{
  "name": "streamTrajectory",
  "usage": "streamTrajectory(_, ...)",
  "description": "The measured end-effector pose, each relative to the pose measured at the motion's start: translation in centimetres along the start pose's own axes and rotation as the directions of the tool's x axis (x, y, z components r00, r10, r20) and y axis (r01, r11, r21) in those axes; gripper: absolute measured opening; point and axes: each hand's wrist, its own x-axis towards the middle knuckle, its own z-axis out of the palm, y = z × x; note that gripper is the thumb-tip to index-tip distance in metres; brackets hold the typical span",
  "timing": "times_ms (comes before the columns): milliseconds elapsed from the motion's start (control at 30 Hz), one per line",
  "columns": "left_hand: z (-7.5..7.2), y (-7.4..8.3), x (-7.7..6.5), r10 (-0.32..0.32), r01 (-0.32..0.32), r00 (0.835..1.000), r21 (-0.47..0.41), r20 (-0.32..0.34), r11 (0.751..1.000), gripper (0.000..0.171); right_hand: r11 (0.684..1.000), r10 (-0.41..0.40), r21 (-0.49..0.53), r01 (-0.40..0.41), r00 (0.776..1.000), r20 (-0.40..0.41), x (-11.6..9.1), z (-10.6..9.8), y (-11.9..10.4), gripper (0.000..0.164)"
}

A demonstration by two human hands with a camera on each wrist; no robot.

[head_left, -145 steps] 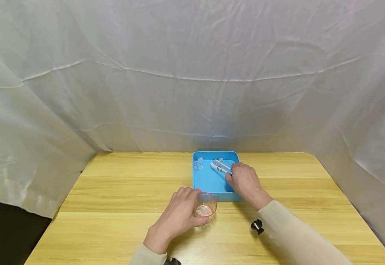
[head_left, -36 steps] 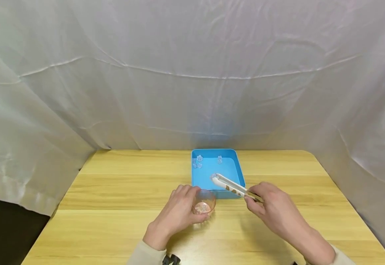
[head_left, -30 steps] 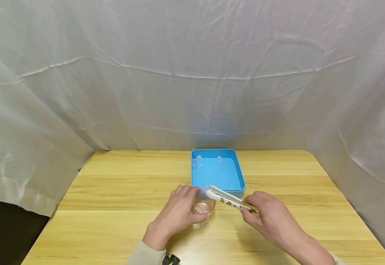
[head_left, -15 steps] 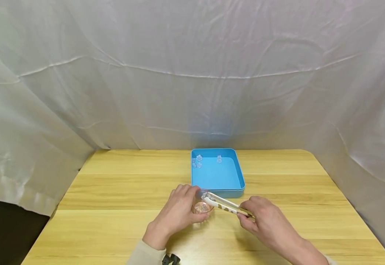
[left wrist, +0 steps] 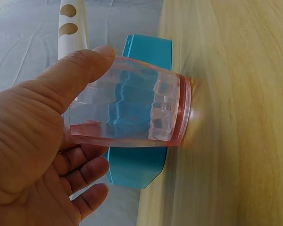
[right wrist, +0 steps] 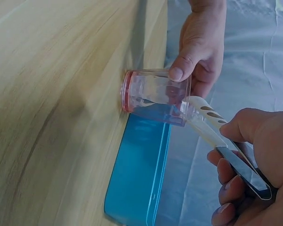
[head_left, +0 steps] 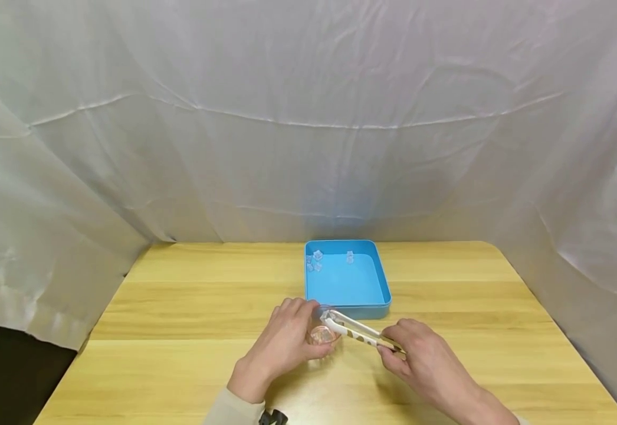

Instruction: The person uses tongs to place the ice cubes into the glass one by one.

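My left hand (head_left: 282,342) grips a clear, pink-tinted cup (left wrist: 137,108) standing upright on the table, thumb on the near side by the rim. Clear blocky pieces (left wrist: 161,110) show low inside the cup. In my right hand (head_left: 430,363) is a pair of white tongs (head_left: 360,337) with brown spots, pinched between thumb and fingers. The tong tips reach over the cup's mouth with a clear ice cube (right wrist: 194,113) between them. Just beyond the cup sits a blue tray (head_left: 348,289).
Several clear ice cubes (head_left: 316,261) lie in the tray's far left corner, and a couple more cubes (head_left: 350,257) lie near its back wall. A grey-white curtain (head_left: 308,147) hangs behind the wooden table (head_left: 192,307).
My right hand has brought the tongs from inside the tray back toward me and left, with a cube in their tips, down to the cup's mouth. My left hand stays on the cup.
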Motion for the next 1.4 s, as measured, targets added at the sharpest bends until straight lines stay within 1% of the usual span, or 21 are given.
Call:
streamTrajectory(133, -0.05, -0.06, 0.06, 0.001, -0.001, 1.0, 0.001, -0.004, 1.0, 0.076, 1.0, -0.001, -0.012, 0.001, 1.0, -0.009, 0.11, 0.12, -0.01, 0.017)
streamTrajectory(267, -0.04, -0.02, 0.07, 0.0, 0.0, 1.0, -0.003, -0.002, 1.0, 0.075, 1.0, 0.017, -0.018, -0.017, 1.0, -0.003, 0.14, 0.21, -0.13, 0.017)
streamTrajectory(467, 0.07, 0.01, 0.0, 0.007, -0.007, 1.0, -0.007, -0.008, 1.0, 0.073, 0.999, 0.023, -0.023, -0.023, 1.0, 0.004, 0.06, 0.22, -0.23, 0.017)
streamTrajectory(667, 0.05, 0.01, -0.06, 0.005, -0.005, 1.0, -0.009, 0.003, 1.0, 0.075, 0.999, 0.033, -0.021, -0.033, 0.999, 0.013, 0.09, 0.12, -0.29, 0.016)
streamTrajectory(1000, -0.01, -0.09, -0.05, -0.001, 0.001, 1.0, -0.011, 0.012, 1.0, 0.075, 1.0, 0.02, -0.024, -0.02, 1.0, 0.007, 0.31, 0.11, -0.24, 0.015)
streamTrajectory(1400, 0.02, 0.06, -0.05, 0.002, -0.002, 1.0, -0.025, -0.007, 1.0, 0.073, 1.0, 0.017, -0.022, -0.017, 1.0, 0.01, 0.21, 0.13, -0.21, 0.016)
